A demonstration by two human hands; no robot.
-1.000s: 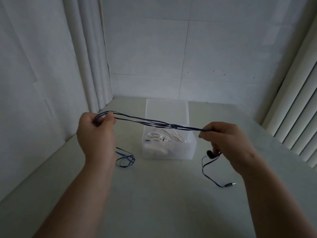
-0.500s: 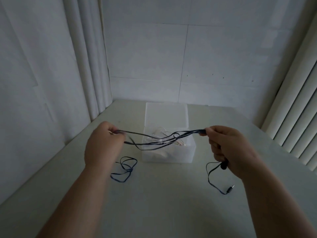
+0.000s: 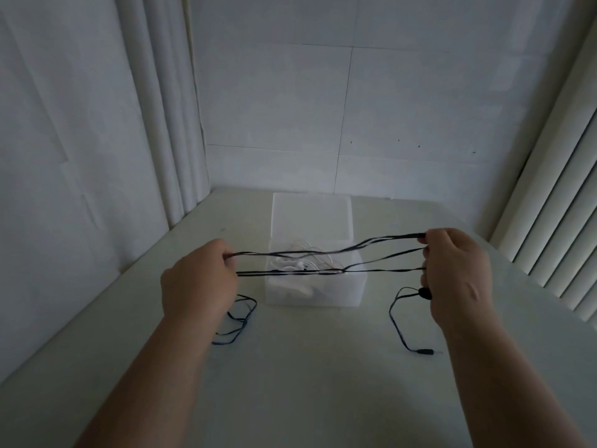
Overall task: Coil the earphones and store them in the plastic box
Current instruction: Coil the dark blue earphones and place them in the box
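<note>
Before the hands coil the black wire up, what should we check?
1. Left hand grips the wire: ok.
2. Right hand pinches the other end: ok.
3. Strands lie neatly together: not ok, they spread and cross.
4. Plug and loose loop lifted off the table: not ok, both lie on it.
5. Box close in front: ok.
6. Room left beside the white earphones: cannot tell.

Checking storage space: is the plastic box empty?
Not empty: white earphones already lie inside the plastic box.
</note>
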